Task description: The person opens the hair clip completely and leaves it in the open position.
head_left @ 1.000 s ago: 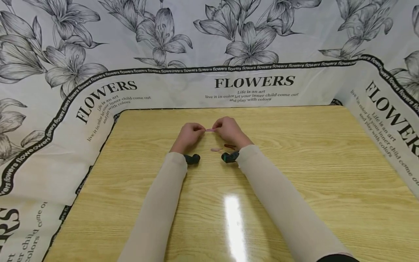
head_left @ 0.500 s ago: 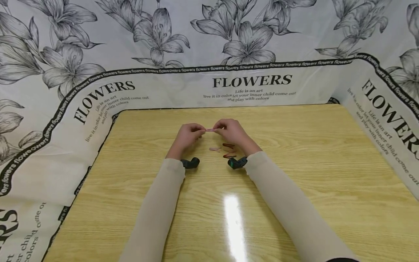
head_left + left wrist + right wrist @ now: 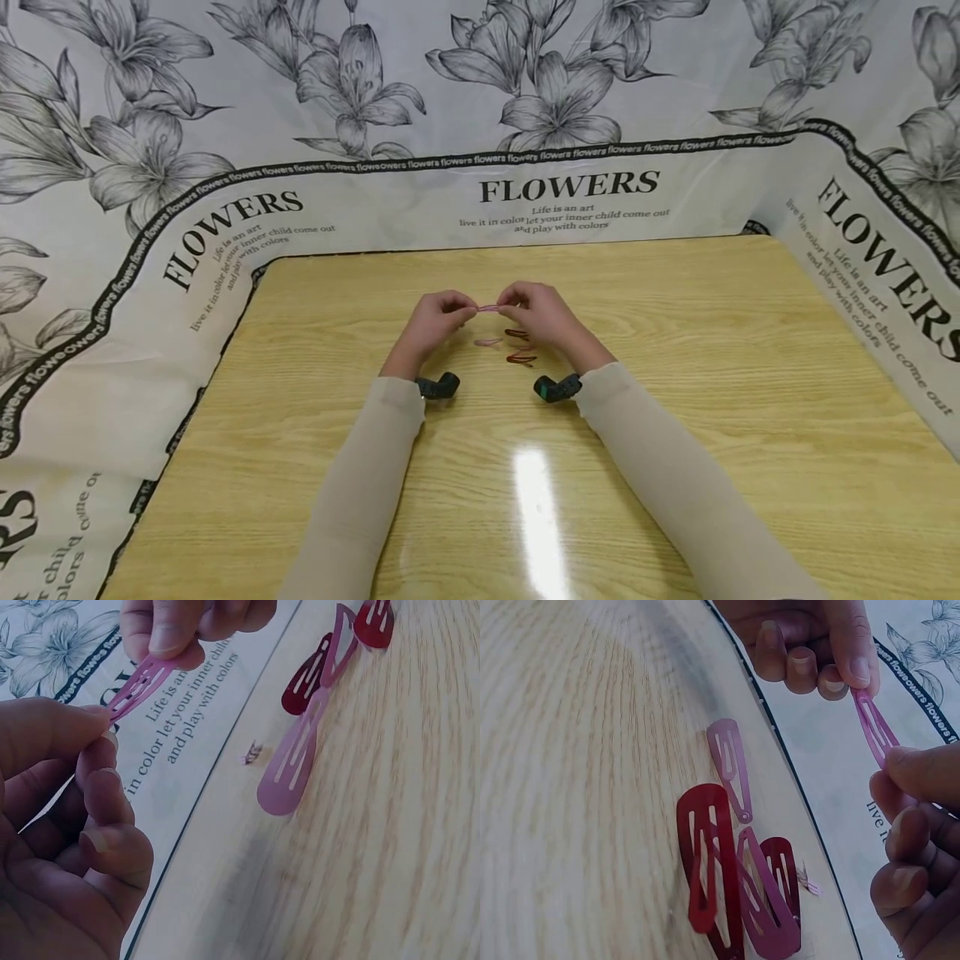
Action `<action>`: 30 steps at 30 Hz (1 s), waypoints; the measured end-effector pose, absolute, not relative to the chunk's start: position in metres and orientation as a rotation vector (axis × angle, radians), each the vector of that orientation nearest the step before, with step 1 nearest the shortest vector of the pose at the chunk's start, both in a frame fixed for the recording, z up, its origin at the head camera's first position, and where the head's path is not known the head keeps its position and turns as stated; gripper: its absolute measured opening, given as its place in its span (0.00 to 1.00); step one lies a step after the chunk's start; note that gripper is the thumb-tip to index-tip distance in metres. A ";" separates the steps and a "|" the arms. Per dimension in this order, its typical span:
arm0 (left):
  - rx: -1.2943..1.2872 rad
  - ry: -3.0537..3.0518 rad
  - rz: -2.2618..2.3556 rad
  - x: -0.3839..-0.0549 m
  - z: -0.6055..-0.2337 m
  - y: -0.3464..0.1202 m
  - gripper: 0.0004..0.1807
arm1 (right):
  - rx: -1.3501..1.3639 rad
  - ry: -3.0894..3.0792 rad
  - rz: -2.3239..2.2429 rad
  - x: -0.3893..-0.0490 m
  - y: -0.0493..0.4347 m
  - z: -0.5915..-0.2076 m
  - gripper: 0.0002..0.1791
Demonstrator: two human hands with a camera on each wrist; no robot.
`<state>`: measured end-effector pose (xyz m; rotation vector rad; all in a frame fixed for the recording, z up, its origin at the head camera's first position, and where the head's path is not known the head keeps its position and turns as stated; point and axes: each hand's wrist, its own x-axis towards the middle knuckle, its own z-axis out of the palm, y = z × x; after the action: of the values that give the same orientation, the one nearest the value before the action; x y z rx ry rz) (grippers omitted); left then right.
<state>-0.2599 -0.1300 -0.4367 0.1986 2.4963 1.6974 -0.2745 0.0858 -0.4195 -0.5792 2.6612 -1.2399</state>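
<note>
A pink snap hair clip is stretched between my two hands above the far part of the table. My left hand pinches one end of it between thumb and index finger; my right hand pinches the other. Slots run along the held hair clip in the left wrist view. Below the hands lie several more snap clips: a light pink clip, a red clip, a deeper pink clip and a dark red clip. Some of these overlap in the right wrist view.
A tiny pinkish piece lies beside the clips, too small to identify. The wooden table meets a flower-printed cloth at its back and sides. A dark wrist device sits at the left wrist, another device at the right.
Both hands have come slightly nearer, keeping the pink hair clip between them. My right wrist has shifted to the right, uncovering more of the red clips on the table.
</note>
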 end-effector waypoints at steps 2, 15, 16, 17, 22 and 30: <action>0.208 2.496 1.698 -0.259 -0.436 -0.129 0.09 | -0.580 2.651 -1.245 -0.272 0.089 -0.419 0.07; 0.267 2.511 1.632 -0.253 -0.432 -0.124 0.17 | -0.523 2.552 -1.401 -0.264 0.100 -0.419 0.08; 0.279 2.516 1.628 -0.253 -0.432 -0.124 0.18 | -0.517 2.549 -1.414 -0.263 0.101 -0.418 0.08; 0.290 2.523 1.623 -0.252 -0.431 -0.124 0.18 | -0.511 2.543 -1.429 -0.262 0.101 -0.418 0.09; 0.344 2.539 1.621 -0.251 -0.429 -0.123 0.19 | -0.493 2.501 -1.524 -0.260 0.103 -0.417 0.12; 0.399 2.530 1.642 -0.248 -0.427 -0.123 0.19 | -0.508 2.453 -1.619 -0.260 0.104 -0.421 0.15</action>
<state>-0.2484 -0.1234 -0.4275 0.3993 2.5298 1.6417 -0.2598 0.1044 -0.4210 -0.5080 2.4531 -1.6186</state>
